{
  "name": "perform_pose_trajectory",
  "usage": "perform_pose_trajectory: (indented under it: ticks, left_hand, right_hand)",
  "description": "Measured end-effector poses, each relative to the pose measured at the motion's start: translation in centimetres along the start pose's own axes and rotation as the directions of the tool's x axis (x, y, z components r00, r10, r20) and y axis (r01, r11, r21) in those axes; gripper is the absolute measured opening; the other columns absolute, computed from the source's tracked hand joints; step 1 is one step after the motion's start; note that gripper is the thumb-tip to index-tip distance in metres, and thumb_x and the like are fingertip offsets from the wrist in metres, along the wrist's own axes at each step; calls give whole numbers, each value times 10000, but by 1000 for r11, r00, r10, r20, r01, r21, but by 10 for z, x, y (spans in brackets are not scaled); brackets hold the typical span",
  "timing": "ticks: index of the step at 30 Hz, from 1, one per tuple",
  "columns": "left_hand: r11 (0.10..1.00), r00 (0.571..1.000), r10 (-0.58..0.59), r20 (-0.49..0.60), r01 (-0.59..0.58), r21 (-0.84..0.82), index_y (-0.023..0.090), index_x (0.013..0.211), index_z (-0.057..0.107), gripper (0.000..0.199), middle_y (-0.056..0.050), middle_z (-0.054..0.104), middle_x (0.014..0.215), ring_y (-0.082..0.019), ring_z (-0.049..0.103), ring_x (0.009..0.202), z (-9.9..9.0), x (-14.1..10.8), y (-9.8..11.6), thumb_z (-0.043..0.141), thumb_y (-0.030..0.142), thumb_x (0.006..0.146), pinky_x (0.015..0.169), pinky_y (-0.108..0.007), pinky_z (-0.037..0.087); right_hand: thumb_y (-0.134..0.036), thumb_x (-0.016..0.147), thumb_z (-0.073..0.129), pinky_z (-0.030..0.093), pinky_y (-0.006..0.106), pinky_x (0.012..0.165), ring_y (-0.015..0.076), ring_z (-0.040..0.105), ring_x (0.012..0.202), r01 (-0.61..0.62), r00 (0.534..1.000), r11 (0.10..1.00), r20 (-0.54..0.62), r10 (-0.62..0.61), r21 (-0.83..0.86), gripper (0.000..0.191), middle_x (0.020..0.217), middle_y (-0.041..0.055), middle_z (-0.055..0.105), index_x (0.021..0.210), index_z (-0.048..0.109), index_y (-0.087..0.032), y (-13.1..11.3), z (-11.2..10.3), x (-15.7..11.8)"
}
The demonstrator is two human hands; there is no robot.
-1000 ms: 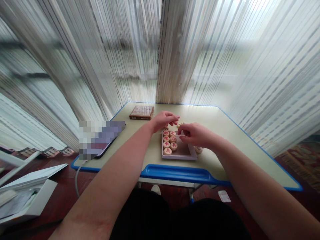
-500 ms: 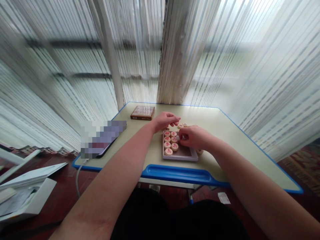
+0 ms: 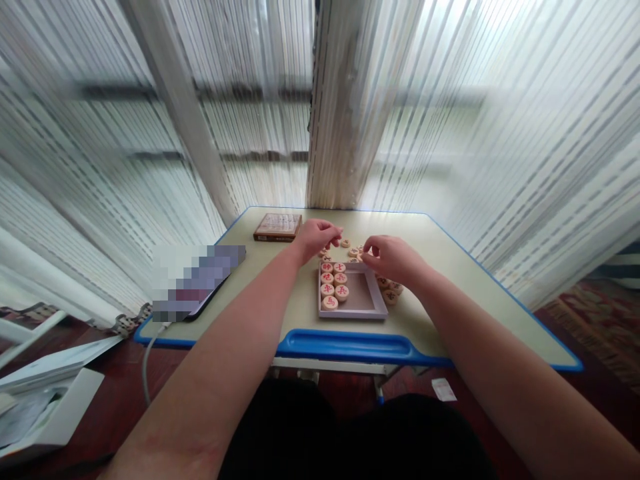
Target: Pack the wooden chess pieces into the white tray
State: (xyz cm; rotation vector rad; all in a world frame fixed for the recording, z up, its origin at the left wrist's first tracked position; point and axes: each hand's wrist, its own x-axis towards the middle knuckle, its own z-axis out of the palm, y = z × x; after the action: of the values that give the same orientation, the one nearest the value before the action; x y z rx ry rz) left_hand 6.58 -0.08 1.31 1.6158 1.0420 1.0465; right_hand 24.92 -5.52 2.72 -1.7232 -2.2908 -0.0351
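Note:
A shallow pale tray (image 3: 353, 315) sits near the table's front edge. Several round pieces with red characters (image 3: 341, 293) lie in it in two columns at its left side; the rest of its floor is bare. My left hand (image 3: 320, 237) hovers beyond the tray's back left corner with fingers curled and thumb near them; whether it holds anything is too small to tell. Over the tray's back right corner is my right hand (image 3: 385, 253), fingers bent, close to loose pieces (image 3: 353, 253) behind the tray. More loose pieces (image 3: 391, 297) lie right of the tray, partly under my right hand.
A flat brown box (image 3: 278, 227) lies at the table's back left. Nearer on the left is a blurred-out device (image 3: 215, 283) with a white cable (image 3: 146, 363). The table (image 3: 450, 267) has a blue rim. An open white box (image 3: 65, 413) is at lower left.
My right hand has lifted out of the tray and moved back, uncovering the tray's right part and loose pieces. My left hand has shifted slightly left. The view has turned a little.

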Motion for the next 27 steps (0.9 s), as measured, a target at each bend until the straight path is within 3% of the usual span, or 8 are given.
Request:
perform_pose_trajectory:
  ticks: [3,7,22,27]
  left_hand:
    - [1000,997,5,-72,-6,-15,130,581,595,278,-18,578,509,-51,363,402,-2,3,-1,605,381,699,426,-223,284]
    - [998,998,9,-66,-5,65,132,589,615,295,-16,587,516,-59,376,423,0,4,-5,614,415,672,434,-224,285]
    - [994,993,33,-109,-21,110,132,557,617,324,-9,562,490,-71,398,450,-2,4,-7,596,438,660,475,-229,305]
    - [986,991,33,-132,-11,165,141,545,619,319,-4,550,473,-78,413,453,-3,6,-10,599,436,665,473,-227,314]
  right_hand:
    - [-318,757,523,371,248,605,149,544,696,25,997,999,72,-29,45,228,893,59,638,876,675,-195,1,0,0]
    - [-250,738,544,386,240,628,142,550,697,100,984,991,138,-111,85,187,875,35,648,853,687,-211,0,3,0]
    - [-156,758,523,421,230,671,129,563,683,65,996,987,45,-72,148,215,868,46,623,865,707,-188,5,15,6]
    - [-241,773,534,431,248,691,156,598,741,32,999,987,25,-36,158,218,901,48,671,871,725,-209,12,15,9]
